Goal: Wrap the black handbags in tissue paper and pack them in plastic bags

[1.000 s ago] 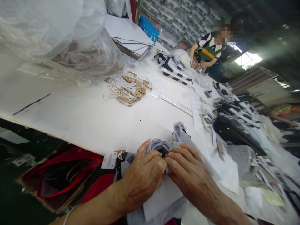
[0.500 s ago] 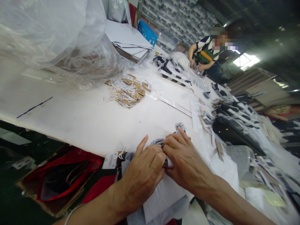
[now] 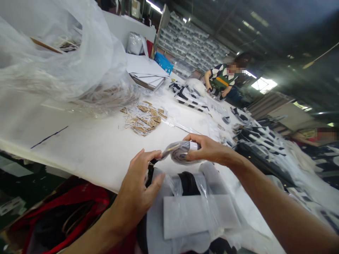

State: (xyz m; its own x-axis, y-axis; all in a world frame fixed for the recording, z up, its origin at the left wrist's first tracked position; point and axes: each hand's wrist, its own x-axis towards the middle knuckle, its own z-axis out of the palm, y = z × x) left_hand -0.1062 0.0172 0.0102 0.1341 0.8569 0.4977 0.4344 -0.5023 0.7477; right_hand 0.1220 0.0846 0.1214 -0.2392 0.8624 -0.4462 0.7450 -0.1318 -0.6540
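My right hand (image 3: 202, 150) grips a coiled grey strap (image 3: 180, 153) in clear plastic, with a white band around it near my fingers. The coil is held above the table, and one end reaches left to the fingertips of my left hand (image 3: 144, 176). My left thumb stands apart from the fingers; whether they grip the strap's end is hard to see. Below both hands lies a bag (image 3: 156, 218) wrapped in grey-white sheet and clear plastic. A white card (image 3: 185, 215) and a black coiled part (image 3: 188, 183) show on it.
Loose brown and white string tags (image 3: 145, 118) lie mid-table. Plastic sheeting (image 3: 100, 63) bulks at left, beside stacked white boards (image 3: 145, 68). A red bag (image 3: 90, 201) sits below the table edge. Black-and-white bags (image 3: 259, 137) line the right. A co-worker (image 3: 221, 77) handles something farther back.
Both hands were close together over the bundle; now they are apart, with the coiled strap lifted between them. More of the wrapped bag shows, and the view has tilted upward.
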